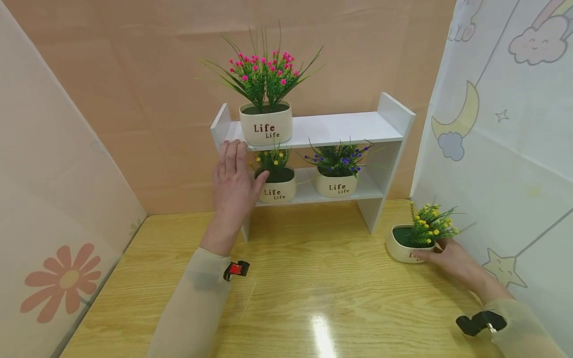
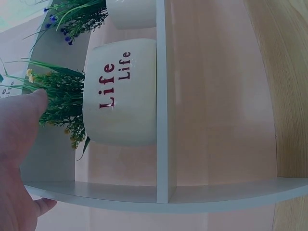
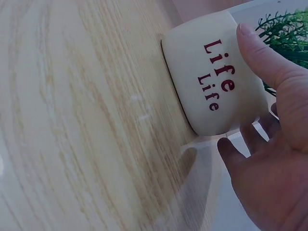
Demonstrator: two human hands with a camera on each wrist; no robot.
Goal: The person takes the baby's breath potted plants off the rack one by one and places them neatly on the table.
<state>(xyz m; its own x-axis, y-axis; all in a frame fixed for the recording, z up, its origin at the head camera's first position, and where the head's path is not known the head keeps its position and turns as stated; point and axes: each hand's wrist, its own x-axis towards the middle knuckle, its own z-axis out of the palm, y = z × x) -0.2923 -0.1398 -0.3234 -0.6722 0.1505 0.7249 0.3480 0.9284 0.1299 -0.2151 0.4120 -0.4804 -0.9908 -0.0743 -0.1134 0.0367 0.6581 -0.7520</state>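
My right hand [image 1: 452,261] grips a cream oval potted plant [image 1: 412,246] with yellow flowers at the table's right side. In the right wrist view, the thumb [image 3: 262,53] lies across the pot's lettered front near the rim, with the other fingers around its end. My left hand [image 1: 234,181] is at the left end of a white two-tier shelf [image 1: 344,128], fingers straight against the upper board's edge and thumb spread. Just above its fingertips stands a pink-flowered potted plant [image 1: 266,124]. Behind the thumb, a second yellow-flowered potted plant [image 1: 279,191] sits on the lower tier, partly hidden.
A purple-flowered potted plant [image 1: 336,183] occupies the lower tier's right part. The shelf stands at the back of the wood-grain table [image 1: 286,278]. A patterned wall covering [image 1: 506,164] rises close beside the right hand, and another [image 1: 67,199] borders the left.
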